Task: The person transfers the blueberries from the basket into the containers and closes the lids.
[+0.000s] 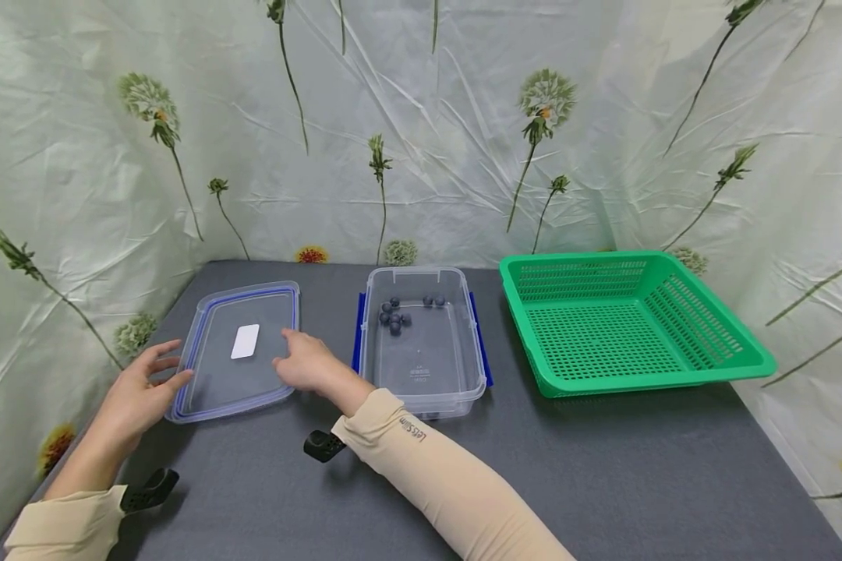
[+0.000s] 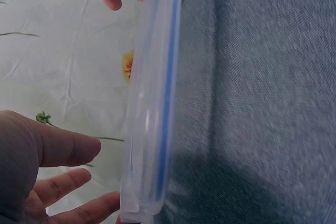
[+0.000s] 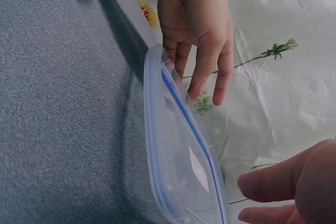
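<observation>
Here, lid (image 1: 238, 351) flat, long axis running front to back

Beige sleeves, small lettering on right sleeve (image 1: 412, 430), black wrist mounts

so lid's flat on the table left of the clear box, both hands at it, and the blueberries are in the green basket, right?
Not quite: the blueberries are in the clear box, not the green basket, as the head view shows. The rest holds: the lid lies left of the box, with the left hand and right hand at it.
</observation>
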Motion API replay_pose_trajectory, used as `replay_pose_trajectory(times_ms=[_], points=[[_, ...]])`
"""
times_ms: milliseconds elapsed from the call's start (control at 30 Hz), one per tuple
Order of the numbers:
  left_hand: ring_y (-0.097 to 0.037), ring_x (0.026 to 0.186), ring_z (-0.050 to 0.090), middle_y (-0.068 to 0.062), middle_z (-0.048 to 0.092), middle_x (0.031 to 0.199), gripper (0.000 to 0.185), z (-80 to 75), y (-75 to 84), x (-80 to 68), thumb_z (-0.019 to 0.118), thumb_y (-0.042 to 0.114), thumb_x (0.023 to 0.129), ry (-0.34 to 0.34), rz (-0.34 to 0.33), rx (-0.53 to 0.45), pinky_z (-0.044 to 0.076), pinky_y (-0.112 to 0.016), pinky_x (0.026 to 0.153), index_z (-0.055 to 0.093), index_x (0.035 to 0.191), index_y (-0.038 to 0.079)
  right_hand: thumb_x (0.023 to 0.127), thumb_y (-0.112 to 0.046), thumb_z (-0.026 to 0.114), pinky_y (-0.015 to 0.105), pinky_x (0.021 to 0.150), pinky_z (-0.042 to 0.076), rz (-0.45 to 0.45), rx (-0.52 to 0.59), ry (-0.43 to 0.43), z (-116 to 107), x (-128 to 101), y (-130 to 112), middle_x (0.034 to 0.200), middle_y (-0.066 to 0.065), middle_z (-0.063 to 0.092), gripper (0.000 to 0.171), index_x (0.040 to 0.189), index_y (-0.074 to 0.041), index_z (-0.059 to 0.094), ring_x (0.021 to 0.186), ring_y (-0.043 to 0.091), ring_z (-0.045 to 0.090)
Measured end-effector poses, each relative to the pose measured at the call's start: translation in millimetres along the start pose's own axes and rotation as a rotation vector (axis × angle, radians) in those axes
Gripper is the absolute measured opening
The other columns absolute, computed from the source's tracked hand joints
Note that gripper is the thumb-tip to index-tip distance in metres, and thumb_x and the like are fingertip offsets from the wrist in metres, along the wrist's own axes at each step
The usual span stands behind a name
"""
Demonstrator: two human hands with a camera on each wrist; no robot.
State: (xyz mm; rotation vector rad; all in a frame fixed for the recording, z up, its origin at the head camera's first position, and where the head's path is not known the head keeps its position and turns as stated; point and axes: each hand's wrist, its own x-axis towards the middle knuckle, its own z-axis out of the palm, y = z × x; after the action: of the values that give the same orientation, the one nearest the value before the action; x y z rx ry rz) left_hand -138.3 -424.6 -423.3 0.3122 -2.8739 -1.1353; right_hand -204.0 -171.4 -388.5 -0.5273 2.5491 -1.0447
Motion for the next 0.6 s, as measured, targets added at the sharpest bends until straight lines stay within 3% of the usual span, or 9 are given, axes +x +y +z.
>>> replay_pose_trajectory(times_ms=[133,267,367,467,533,600], points=[[-0.068,0.129,0.050,-0.048,0.042,0.150,0.066,0.5,4.3,-1.7,0.057,0.013,0.110,0.019,0.021,-0.008,0.054,-0.026,0.073,0.027,0.164,-0.009,0.103,-0.013,0.064,0.021,0.122,0.043,-0.021,-0.051,0.022,-4.9,-0.4,1.4,0.158,0.003,0.060,0.060,0.161,-0.014,0.049,0.148,0.016,0.054],[-0.064,0.128,0.052,-0.047,0.043,0.151,0.069,-0.3,10.9,-4.1,0.061,0.001,0.103,0.036,0.027,-0.021,0.046,-0.015,0.067,0.029,0.163,-0.008,0.097,-0.005,0.063,0.022,0.119,0.046,-0.053,-0.071,0.043,-9.3,-0.9,5.0,0.157,0.001,0.062,0.067,0.161,-0.016,0.050,0.147,0.016,0.055],[-0.033,0.114,0.065,-0.044,0.044,0.153,0.072,-1.7,15.4,-6.0,0.061,-0.007,0.097,0.065,0.020,-0.039,0.047,-0.011,0.064,0.032,0.163,-0.006,0.093,-0.001,0.063,0.022,0.118,0.048,-0.067,-0.076,0.054,-12.6,-1.7,7.9,0.158,0.000,0.060,0.071,0.161,-0.018,0.051,0.147,0.017,0.055],[0.005,0.099,0.053,-0.039,0.044,0.156,0.073,-3.5,19.0,-8.0,0.059,-0.011,0.095,0.095,0.015,-0.072,0.049,-0.009,0.064,0.034,0.163,-0.004,0.092,0.002,0.063,0.021,0.105,0.052,-0.084,-0.060,0.070,-16.8,-2.6,10.7,0.146,0.003,0.068,0.071,0.159,-0.019,0.054,0.134,0.015,0.062],[0.017,0.094,0.042,-0.036,0.043,0.157,0.073,-4.7,21.5,-9.0,0.059,-0.012,0.095,0.107,0.013,-0.100,0.050,-0.009,0.065,0.035,0.164,-0.003,0.093,0.004,0.063,0.020,0.088,0.052,-0.096,-0.029,0.087,-20.6,-4.1,12.4,0.130,0.006,0.072,0.070,0.158,-0.019,0.055,0.114,0.014,0.065],[0.020,0.093,0.042,-0.032,0.044,0.157,0.072,-5.5,24.5,-9.6,0.060,-0.011,0.096,0.118,0.017,-0.124,0.050,-0.008,0.067,0.035,0.164,-0.003,0.093,0.006,0.062,0.020,0.078,0.046,-0.111,0.016,0.112,-25.1,-6.3,14.2,0.120,0.008,0.070,0.067,0.156,-0.017,0.058,0.100,0.014,0.059]])
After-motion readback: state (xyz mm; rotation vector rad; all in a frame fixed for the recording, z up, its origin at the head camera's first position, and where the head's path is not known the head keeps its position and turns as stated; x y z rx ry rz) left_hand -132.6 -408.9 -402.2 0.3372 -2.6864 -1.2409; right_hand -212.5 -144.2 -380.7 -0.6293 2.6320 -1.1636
